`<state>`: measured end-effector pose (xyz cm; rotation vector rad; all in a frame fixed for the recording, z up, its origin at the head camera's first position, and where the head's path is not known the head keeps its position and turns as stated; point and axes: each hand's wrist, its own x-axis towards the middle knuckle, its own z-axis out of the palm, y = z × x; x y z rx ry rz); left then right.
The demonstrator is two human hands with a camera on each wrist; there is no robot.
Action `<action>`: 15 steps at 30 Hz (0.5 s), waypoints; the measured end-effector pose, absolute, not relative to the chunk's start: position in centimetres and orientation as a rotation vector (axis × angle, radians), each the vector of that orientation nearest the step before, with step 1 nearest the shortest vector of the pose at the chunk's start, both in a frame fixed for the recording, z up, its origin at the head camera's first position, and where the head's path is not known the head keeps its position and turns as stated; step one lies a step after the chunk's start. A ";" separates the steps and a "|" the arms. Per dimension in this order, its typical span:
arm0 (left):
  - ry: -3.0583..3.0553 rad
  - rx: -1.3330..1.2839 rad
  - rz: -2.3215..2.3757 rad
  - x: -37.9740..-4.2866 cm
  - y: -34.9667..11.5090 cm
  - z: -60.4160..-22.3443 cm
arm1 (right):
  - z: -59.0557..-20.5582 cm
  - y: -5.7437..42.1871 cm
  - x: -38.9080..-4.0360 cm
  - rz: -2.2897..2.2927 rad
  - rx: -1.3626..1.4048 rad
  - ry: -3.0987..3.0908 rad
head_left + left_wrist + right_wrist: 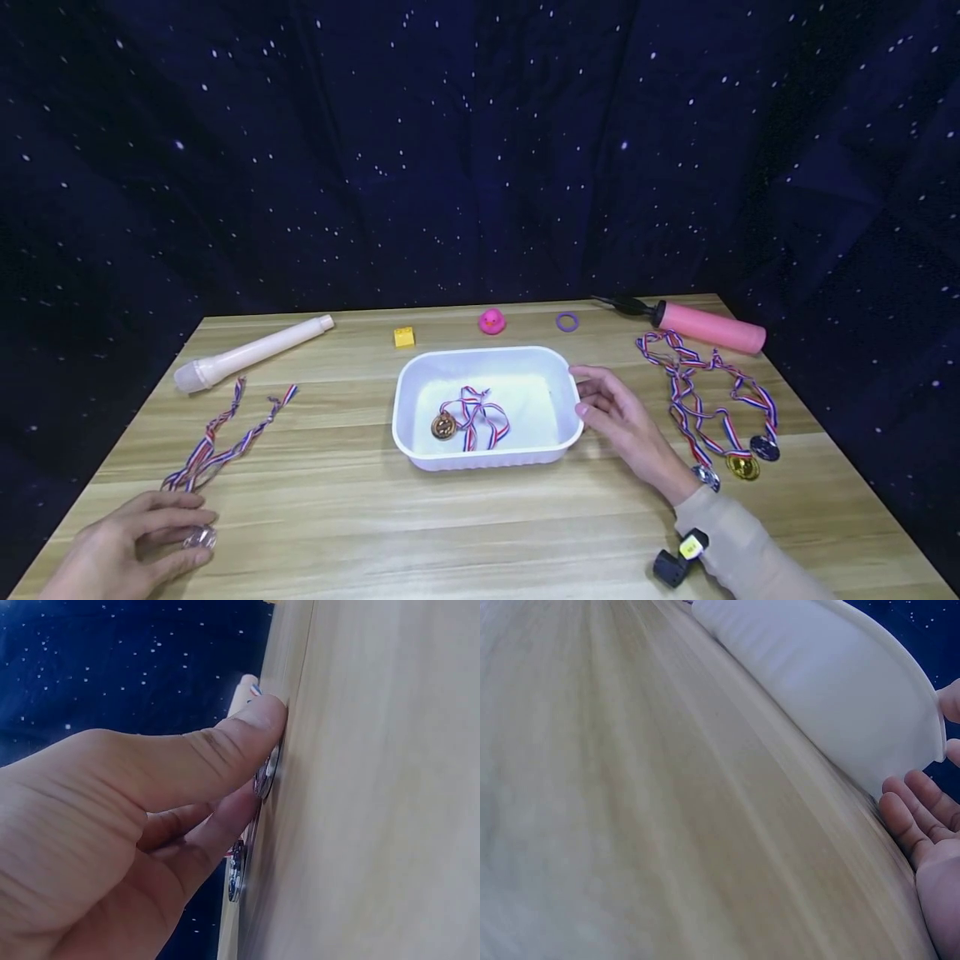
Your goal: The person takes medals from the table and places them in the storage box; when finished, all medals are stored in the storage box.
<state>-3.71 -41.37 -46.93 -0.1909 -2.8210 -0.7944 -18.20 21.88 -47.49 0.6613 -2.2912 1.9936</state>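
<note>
Woodgrain tabletop (360,537) beneath, left hand (120,542) pinched a silver medal (200,538) whose trailing ribbon (201,457) could snag; relaxed right hand (622,419) touched the tray (483,461).

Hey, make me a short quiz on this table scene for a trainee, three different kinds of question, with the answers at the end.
1. Multiple choice: which of the person's hands touches the white tray? A, left; B, right; C, neither.
2. True or false: the bronze-coloured medal lies inside the tray.
3. Fill in the blank: between the yellow block and the purple ring sits a pink toy ____.

Key:
1. B, the right hand.
2. True.
3. Duck.
</note>
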 end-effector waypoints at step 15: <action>-2.959 -0.053 -0.788 -4.2 -40.5 -46.1 | -47.6 21.9 -18.3 1.993 0.680 -2.275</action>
